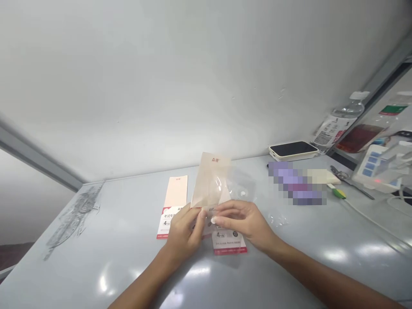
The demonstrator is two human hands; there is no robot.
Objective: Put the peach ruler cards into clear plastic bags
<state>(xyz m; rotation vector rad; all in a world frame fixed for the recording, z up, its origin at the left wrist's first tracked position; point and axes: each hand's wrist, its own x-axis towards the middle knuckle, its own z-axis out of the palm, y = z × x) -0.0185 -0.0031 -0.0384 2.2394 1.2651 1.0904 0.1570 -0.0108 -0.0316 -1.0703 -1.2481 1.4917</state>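
Note:
My left hand (185,229) grips a cream cardboard card (209,178) with red print, thumb on top, holding it tilted above the table. Thumb and fingers of my right hand (244,221) are pinched at the edge of a clear plastic pouch (243,186) that spreads around the card; a round snap button shows on it. How far the card is inside the pouch I cannot tell. A second card (176,191), cream with a white and red printed end, lies left, partly behind my left hand. Below my hands lies another printed card (229,246), its upper part hidden.
Clear rulers (77,214) lie in a pile at left. A crumpled bit of clear plastic (277,219) is right of my hand. Farther right are a phone (293,150), a blurred purple item (298,184), a water bottle (339,120), a power strip (370,167) and a white cable (370,219).

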